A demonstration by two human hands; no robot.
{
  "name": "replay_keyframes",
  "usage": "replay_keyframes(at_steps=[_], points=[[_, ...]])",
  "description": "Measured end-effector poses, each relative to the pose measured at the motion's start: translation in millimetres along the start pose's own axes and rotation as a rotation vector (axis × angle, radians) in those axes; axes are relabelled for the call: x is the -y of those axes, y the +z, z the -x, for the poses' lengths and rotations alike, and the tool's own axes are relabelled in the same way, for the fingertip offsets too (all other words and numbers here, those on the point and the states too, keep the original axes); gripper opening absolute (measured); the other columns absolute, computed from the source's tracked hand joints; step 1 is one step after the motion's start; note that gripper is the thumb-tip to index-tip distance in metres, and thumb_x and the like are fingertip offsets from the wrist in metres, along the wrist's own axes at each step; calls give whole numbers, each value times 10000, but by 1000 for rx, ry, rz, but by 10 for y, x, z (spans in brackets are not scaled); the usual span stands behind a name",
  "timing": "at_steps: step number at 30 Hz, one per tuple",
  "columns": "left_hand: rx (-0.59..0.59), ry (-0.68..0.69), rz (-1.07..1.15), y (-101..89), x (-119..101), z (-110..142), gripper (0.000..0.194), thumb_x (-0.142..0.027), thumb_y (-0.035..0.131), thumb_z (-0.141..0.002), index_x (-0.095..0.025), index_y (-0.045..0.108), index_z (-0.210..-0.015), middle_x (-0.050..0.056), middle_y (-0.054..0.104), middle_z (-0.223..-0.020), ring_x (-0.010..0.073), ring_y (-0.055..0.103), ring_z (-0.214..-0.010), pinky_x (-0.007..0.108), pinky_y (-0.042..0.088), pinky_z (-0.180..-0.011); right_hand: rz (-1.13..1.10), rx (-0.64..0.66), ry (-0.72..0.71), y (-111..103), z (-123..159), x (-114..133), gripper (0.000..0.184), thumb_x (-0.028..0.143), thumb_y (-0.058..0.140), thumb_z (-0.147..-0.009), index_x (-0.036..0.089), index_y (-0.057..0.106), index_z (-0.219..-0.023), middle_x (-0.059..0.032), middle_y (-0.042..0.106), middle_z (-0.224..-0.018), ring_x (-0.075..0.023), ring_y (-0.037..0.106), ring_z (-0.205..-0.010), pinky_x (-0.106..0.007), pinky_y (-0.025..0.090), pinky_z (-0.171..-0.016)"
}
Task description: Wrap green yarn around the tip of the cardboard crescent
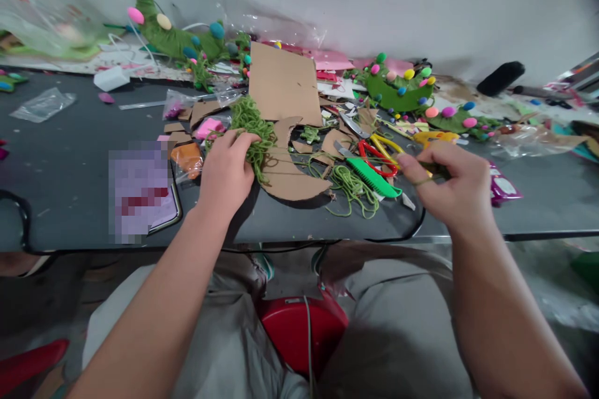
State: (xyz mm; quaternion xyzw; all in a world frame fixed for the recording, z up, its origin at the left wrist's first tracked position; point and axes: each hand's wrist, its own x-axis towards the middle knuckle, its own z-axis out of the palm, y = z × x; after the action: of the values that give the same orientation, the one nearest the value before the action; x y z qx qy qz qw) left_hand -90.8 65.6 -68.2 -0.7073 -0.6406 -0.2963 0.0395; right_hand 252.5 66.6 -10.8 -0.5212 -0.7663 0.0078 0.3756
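In the head view, my left hand (228, 165) is closed at the left end of a crescent-shaped cardboard cutout (292, 181), with its fingers on a tangled clump of green yarn (253, 124). A few thin strands cross the cardboard. My right hand (449, 184) is raised at the right, its fingers closed on a strand of green yarn (429, 169). Between the hands lie a loose coil of green yarn (353, 190), a green utility knife (372, 176), red-handled scissors (374, 159) and a yellow-handled tool (387, 148).
A phone (165, 215) lies left of my left hand. Behind the crescent a cardboard sheet (284, 84) stands among scraps. Green crescents with coloured balls (175, 37) (395, 90) rest along the wall. A yellow glue gun (435, 137) lies behind my right hand, and a purple packet (503, 184) beside it.
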Motion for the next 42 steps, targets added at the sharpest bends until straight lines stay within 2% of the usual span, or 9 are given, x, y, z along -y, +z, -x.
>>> replay_keyframes(at_steps=[4,8,13,18,22,25,32,37,42], points=[[9,19,1,8,-11,4,573,33,457,-726,-211,623,-1216,110,605,-1287,320,553,-1249,453,473,-1077,-381,18,128,12,67,-97,546,280,760,-786,196,290,-522,42,293,-557,-108,285,-558,-320,249,-578],[15,13,24,20,-11,-12,583,48,451,-707,-199,619,-1209,110,617,-1260,317,557,-1238,454,468,-1077,-896,-43,279,48,57,-166,416,202,693,-736,180,356,-494,4,367,-635,-129,393,-610,-339,325,-609],[5,-19,41,11,36,-29,550,31,455,-719,-211,619,-1185,106,638,-1212,316,583,-1189,447,489,-1040,-1083,-115,511,-64,-27,-302,291,320,584,-797,228,401,-590,4,299,-698,-170,467,-674,-379,437,-657],[6,-23,39,-3,16,-28,551,34,449,-718,-216,622,-1177,102,642,-1199,313,593,-1174,437,495,-1028,-698,-67,440,-114,27,-301,562,546,662,-834,235,274,-573,59,217,-556,-103,225,-471,-319,283,-492],[5,-20,47,1,-3,-36,549,39,451,-711,-229,622,-1159,97,640,-1207,317,588,-1181,450,490,-1028,1,117,140,-88,113,-204,464,498,880,-619,214,529,-724,-10,566,-706,-154,485,-631,-310,383,-602],[-2,-15,58,0,-1,-38,543,41,450,-710,-223,623,-1153,99,637,-1217,317,586,-1184,456,480,-1037,229,291,21,-92,121,-203,297,397,819,-730,196,647,-865,-74,678,-875,-210,596,-755,-327,422,-696],[-12,-11,42,3,-4,-27,547,41,451,-713,-196,627,-1174,119,634,-1214,333,581,-1183,464,479,-1035,-161,-230,209,-35,59,-265,165,331,692,-843,186,695,-765,-81,682,-799,-206,605,-745,-352,444,-719],[-19,-20,24,9,-1,-27,561,41,457,-708,-227,618,-1174,95,641,-1198,315,593,-1166,449,491,-1034,-507,-114,318,-26,-34,-244,433,501,387,-991,237,682,-815,-122,704,-976,-230,659,-867,-380,476,-705],[-21,-20,35,6,14,-24,564,45,440,-708,-221,621,-1171,96,635,-1200,314,590,-1166,447,491,-1039,-204,15,176,-5,-6,66,334,502,633,-880,214,661,-714,-98,689,-840,-228,616,-827,-354,458,-724]])
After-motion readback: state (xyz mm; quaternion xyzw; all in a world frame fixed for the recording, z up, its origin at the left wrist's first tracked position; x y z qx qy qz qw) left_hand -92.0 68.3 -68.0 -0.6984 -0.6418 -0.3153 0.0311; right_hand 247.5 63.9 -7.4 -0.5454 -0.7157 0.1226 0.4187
